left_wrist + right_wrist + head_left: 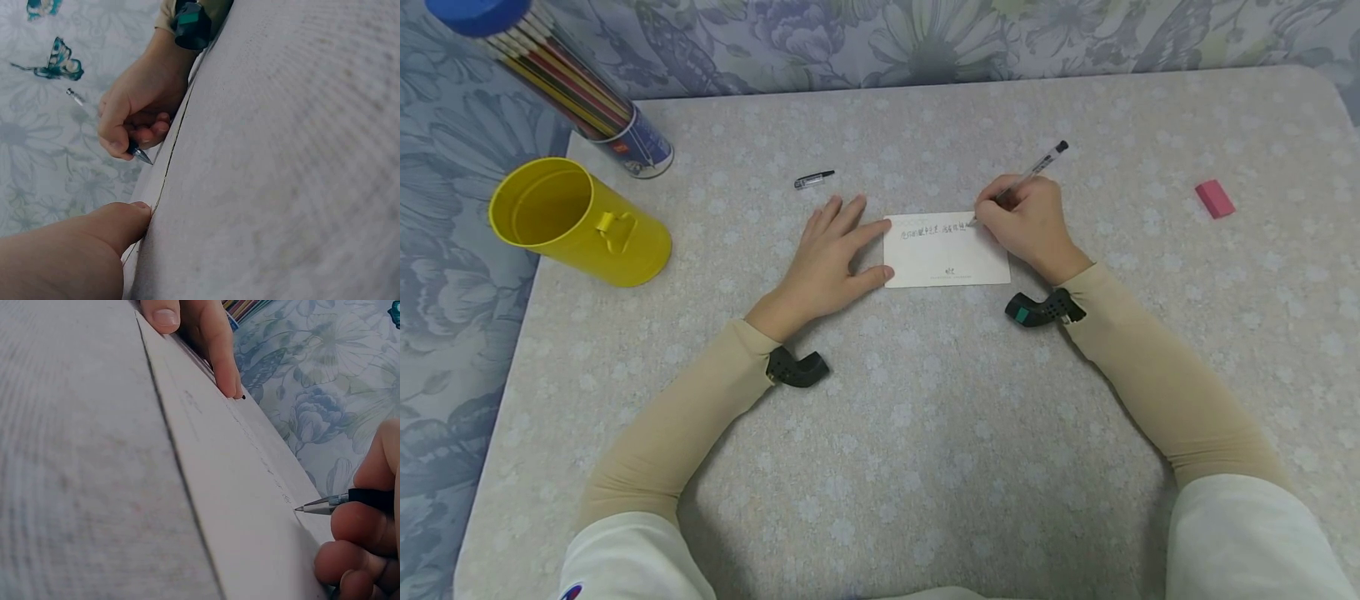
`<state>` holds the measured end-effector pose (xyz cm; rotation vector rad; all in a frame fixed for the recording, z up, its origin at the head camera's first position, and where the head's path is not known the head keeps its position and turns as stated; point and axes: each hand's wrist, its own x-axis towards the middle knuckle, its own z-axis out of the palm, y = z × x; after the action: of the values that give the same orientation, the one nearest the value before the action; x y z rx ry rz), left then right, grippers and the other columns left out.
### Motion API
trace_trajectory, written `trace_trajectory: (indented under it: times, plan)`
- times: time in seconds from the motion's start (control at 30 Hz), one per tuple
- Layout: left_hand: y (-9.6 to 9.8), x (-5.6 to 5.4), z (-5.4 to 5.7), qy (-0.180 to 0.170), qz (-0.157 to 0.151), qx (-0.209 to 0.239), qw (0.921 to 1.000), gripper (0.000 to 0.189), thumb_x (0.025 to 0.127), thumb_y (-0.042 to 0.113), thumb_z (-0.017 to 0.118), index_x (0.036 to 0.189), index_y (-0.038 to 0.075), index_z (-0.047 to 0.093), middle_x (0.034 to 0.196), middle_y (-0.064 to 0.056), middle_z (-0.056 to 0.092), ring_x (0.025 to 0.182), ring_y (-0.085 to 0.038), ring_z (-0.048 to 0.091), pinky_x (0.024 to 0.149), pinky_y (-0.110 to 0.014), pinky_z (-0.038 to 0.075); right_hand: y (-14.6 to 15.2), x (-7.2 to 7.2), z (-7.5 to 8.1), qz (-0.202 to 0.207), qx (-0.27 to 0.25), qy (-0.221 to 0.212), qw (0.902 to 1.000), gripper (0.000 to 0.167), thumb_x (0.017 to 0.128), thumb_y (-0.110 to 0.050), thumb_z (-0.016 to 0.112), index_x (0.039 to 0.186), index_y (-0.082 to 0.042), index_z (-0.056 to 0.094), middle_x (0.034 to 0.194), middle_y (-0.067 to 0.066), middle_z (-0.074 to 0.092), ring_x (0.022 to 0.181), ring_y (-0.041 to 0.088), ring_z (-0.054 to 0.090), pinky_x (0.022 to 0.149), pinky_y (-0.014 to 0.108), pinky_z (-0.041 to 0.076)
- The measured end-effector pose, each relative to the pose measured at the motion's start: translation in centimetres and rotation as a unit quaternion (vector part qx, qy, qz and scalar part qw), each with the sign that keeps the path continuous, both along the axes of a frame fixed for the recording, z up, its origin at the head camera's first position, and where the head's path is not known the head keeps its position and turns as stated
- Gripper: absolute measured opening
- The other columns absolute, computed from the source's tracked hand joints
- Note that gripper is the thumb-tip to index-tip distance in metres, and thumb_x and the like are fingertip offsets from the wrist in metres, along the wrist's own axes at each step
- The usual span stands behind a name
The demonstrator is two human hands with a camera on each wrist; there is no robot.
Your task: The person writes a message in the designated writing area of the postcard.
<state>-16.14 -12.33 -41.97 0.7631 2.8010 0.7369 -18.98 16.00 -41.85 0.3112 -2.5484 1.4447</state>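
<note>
A white card (947, 254) lies on the table with one line of handwriting near its top edge and a small printed mark near the bottom. My right hand (1026, 221) pinches a clear pen (1037, 165) with a black end, its tip at the end of the written line. In the right wrist view the metal pen tip (306, 508) meets the card's surface. My left hand (835, 262) lies spread at the card's left edge, with thumb and index fingertip resting on that edge. The left wrist view shows the left thumb (128, 225) on the card's border.
The pen's cap (814, 179) lies behind my left hand. A yellow cup (602, 225) stands at the left, in front of a tube of colored pencils (647, 146) with a blue lid. A pink eraser (1214, 199) sits at the right. Flowered wallpaper (925, 42) borders the table's far edge.
</note>
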Motion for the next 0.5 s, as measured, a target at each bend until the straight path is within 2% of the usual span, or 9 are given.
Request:
trace_trajectory:
  times: [0.23, 0.5]
  plan:
    - [-0.01, 0.03, 0.01, -0.001, 0.000, -0.001, 1.0000, 0.064, 0.096, 0.044, 0.068, 0.150, 0.014, 0.052, 0.168, -0.022, 0.025, 0.158, -0.047, 0.010, 0.127, -0.063, 0.004, -0.04, 0.03, -0.13, -0.001, 0.003, -0.009, 1.0000, 0.019, 0.081, 0.001, 0.055, 0.075, 0.006, 0.072, 0.048, -0.013, 0.044, 0.041, -0.007, 0.030, 0.044, 0.015, 0.019]
    - [-0.06, -0.06, -0.15, 0.002, 0.001, 0.001, 1.0000, 0.064, 0.096, 0.044, 0.067, 0.150, 0.014, 0.053, 0.168, -0.021, 0.026, 0.158, -0.047, 0.010, 0.126, -0.064, 0.005, 0.03, 0.09, 0.05, 0.013, -0.007, -0.008, 0.9999, 0.018, 0.081, -0.002, 0.057, 0.073, 0.000, 0.073, 0.047, -0.009, 0.047, 0.040, 0.000, 0.034, 0.042, 0.017, 0.022]
